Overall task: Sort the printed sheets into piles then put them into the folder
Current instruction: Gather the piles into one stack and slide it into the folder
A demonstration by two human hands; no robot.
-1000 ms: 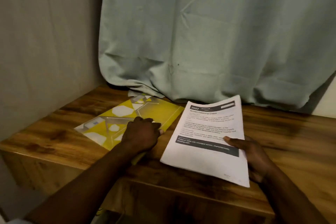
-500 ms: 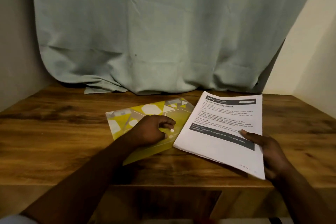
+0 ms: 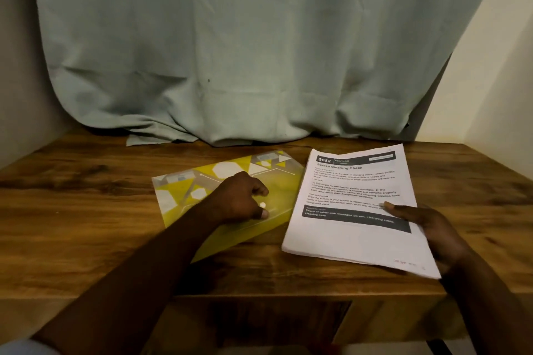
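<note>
Hands resting on folder and papers
The left hand [image 3: 240, 199] is curling loosely on the folder [image 3: 230, 199]; the right hand [image 3: 427, 228] is gripping the stack of sheets [image 3: 352, 210] beside it, the curtain [image 3: 245, 52] hanging beyond both over the table [image 3: 72, 210].

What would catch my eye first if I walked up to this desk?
Probably the bright yellow patterned folder lying left of centre on the wooden desk, with the left hand resting on it. Beside it, the right hand grips a white stack of printed sheets, headed "Screen Cleaning Check".
</note>
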